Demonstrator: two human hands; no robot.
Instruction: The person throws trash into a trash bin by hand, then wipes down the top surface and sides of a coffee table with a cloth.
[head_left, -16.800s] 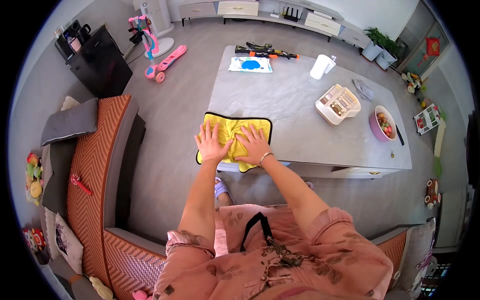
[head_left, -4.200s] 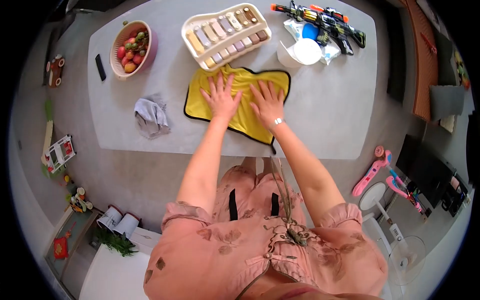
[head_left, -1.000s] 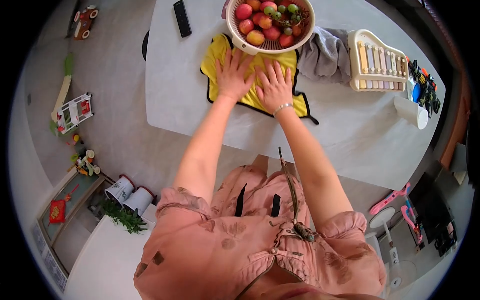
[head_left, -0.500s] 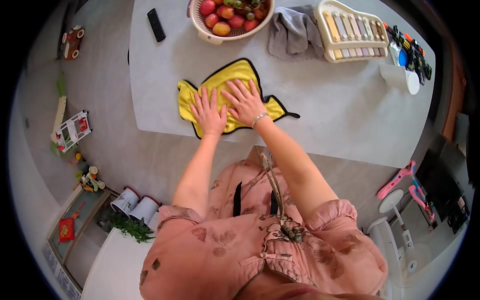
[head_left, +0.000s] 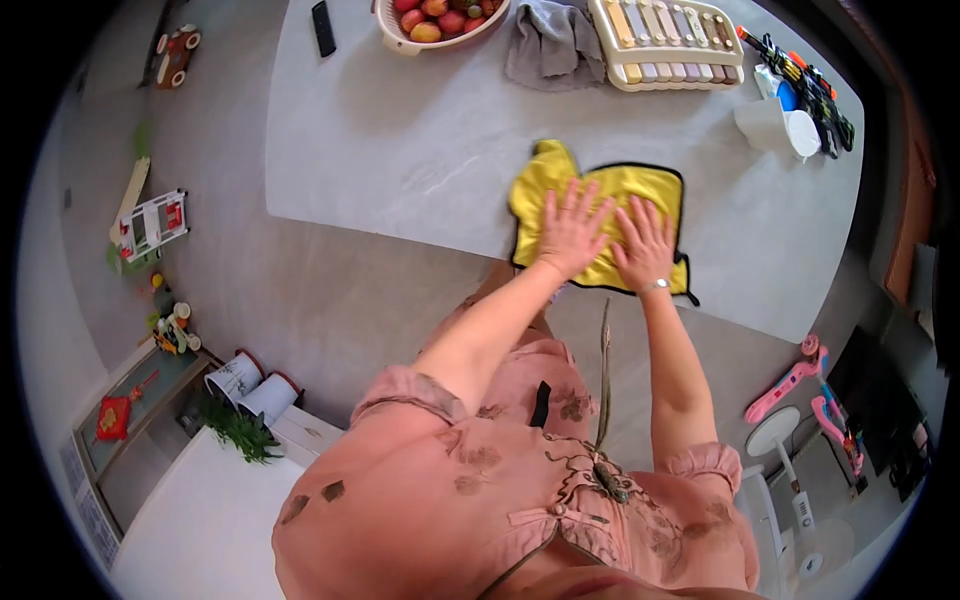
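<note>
1. The yellow cloth (head_left: 632, 180), black-edged, lies unevenly spread on the grey tabletop (head_left: 400, 160), along the edge nearest the wearer. A hanging loop points to between 4 and 5 o'clock, and a raised fold shows at 10. Directions are taken from this cloth, with 12 at the far side.

2. The left hand (head_left: 575, 235) rests palm down on the cloth, fingers spread and laid out toward 12. The right hand (head_left: 645, 250), with a band at the wrist, lies just beside it in the same manner. Neither pinches the fabric; pressure cannot be determined.

3. The flat, paired placement probably spreads contact across the cloth and keeps it from bunching. Its position at the near edge appears to suit the reach of both arms.

4. At between 11 and 12 o'clock lies a crumpled grey cloth (head_left: 555, 50), apparently touching the toy xylophone (head_left: 680, 45) toward 1. The fruit basket (head_left: 400, 44) is at 11, cut off by the view's edge; the black remote control (head_left: 323, 28) is at 10.

5. At 2 o'clock a white roll (head_left: 765, 125), a blue-lidded packet (head_left: 787, 95) and a toy gun (head_left: 815, 100) are crowded together, partly hiding one another.

6. All these items stand apart from the yellow cloth. In this inspector's judgement, the row from 11 to 1 is the main obstruction on the far side.
</note>
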